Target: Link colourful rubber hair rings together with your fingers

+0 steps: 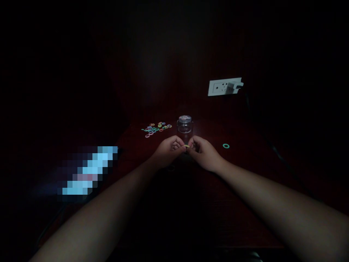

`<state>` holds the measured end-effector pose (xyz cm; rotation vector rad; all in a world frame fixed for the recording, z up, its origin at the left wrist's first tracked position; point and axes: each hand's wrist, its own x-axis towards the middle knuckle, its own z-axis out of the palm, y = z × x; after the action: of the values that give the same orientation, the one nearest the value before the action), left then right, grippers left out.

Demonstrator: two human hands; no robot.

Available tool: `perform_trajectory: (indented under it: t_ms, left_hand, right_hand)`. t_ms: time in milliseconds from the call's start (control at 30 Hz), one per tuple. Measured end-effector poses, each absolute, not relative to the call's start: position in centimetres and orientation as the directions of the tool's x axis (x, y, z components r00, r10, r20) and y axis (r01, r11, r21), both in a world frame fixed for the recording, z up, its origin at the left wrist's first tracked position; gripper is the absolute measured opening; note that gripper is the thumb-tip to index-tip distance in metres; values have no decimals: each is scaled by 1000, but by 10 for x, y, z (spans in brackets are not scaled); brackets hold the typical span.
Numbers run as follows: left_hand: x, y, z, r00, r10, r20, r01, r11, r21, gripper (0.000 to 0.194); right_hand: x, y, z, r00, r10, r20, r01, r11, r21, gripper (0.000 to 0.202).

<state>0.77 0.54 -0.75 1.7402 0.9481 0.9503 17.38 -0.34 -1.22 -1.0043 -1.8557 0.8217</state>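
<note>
Both my left hand (171, 150) and my right hand (201, 151) pinch a small yellow hair tie (187, 146) between their fingertips, in the middle of the view. Right behind it stands a clear jar (184, 127) with a lid on top; my fingers partly cover its lower part. To the left of the jar lies a loose pile of colourful hair ties (155, 129). A single green hair tie (226, 146) rests on the table to the right of my right hand. A dim ring (171, 168) is faintly seen below my left hand.
A dark red table (240, 203) lies under my arms. A lit, blurred-out screen (92, 171) is at the left, with a cable near it. On the wall behind is a white socket (225, 87) with a plug in it. The surroundings are very dark.
</note>
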Motion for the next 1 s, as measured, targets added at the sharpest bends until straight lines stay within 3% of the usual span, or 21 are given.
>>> perform_trajectory:
  t_ms: [1000]
  left_hand:
    - [8, 4, -7, 426, 888, 172, 197, -277, 940, 21]
  right_hand:
    - [172, -12, -4, -316, 890, 329, 430, 443, -786, 6]
